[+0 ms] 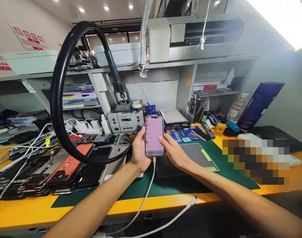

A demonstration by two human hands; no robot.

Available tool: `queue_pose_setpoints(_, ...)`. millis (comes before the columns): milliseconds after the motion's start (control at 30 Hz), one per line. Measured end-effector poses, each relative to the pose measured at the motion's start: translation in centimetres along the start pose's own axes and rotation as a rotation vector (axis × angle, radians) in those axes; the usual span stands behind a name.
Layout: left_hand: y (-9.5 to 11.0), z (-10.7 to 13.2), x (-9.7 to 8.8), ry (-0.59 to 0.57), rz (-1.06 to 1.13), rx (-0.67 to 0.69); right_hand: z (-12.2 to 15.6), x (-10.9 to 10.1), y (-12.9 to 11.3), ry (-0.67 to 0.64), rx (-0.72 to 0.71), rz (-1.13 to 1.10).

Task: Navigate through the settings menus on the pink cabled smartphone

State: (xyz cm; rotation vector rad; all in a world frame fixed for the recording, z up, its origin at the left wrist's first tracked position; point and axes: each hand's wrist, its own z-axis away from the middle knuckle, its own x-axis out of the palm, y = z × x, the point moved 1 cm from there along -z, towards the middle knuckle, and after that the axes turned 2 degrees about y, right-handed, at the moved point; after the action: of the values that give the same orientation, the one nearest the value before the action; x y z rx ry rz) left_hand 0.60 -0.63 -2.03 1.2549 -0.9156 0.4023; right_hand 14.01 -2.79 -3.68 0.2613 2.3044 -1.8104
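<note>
Upright above the bench is a smartphone [154, 136] with a lit, pale pink screen showing rows of small icons. My left hand [140, 153] wraps its left side, thumb along the edge. At the lower right side, my right hand [177, 153] grips the phone with a digit on the screen; its other fingers are partly hidden. A white charging cable [152, 177] runs from the phone's bottom end down past the bench edge. Another white cable [179, 215] ends in a loose plug in front of the bench. Behind the hands is a dark mesh pad [196, 153].
Stacked phone screens and parts [64, 165] crowd the left. A thick black hose [59, 79] loops up from the soldering station [126, 121]. Tools, a yellow bottle [220, 128] and a clear bottle [237, 107] stand right. A green mat [230, 172] covers the orange bench [131, 208].
</note>
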Motion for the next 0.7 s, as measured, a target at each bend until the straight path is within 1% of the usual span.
queue_pose_setpoints(167,0.25,0.07,0.08,0.047,-0.033,-0.030,0.16,-0.42,-0.10,-0.130,0.014,-0.094)
queue_pose_setpoints(267,0.31,0.19,0.25,0.033,-0.045,-0.025,0.33,-0.30,-0.12,-0.183,0.005,-0.136)
queue_pose_setpoints(367,0.26,0.28,0.35,0.026,-0.043,-0.026,0.42,-0.13,-0.03,-0.201,0.001,-0.146)
queue_pose_setpoints(533,0.24,0.34,0.29,0.046,-0.047,-0.038,0.45,-0.09,0.35,-0.218,-0.009,-0.188)
queue_pose_setpoints(700,0.23,0.21,-0.01,0.004,-0.047,-0.051,0.44,-0.39,0.35,-0.218,-0.018,-0.181)
